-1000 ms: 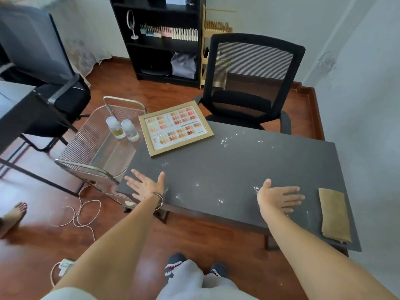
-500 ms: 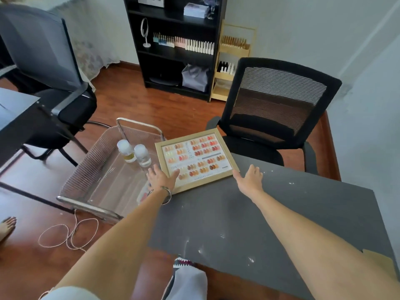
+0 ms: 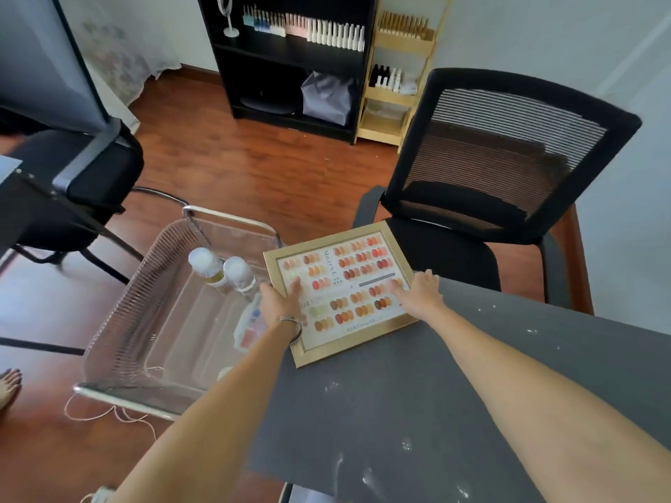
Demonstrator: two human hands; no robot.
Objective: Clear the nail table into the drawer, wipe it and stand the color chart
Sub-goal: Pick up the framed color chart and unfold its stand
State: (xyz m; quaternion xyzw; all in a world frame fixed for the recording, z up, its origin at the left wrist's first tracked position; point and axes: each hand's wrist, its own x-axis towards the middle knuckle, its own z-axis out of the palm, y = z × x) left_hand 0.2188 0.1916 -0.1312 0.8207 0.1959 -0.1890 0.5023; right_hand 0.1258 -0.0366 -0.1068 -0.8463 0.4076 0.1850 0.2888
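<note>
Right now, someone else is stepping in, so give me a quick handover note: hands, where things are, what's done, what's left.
Left hand: flat on the left edge of the color chart, not gripping.
Right hand: fingers on the chart's right side, not gripping.
The chart lies flat at the far left corner of the nail table. Two bottles stand in the clear cart beside it.
Done: apart from the chart, the visible part of the tabletop is cleared.
Left: white specks show on the table, so wipe again if needed; stand the chart upright.
</note>
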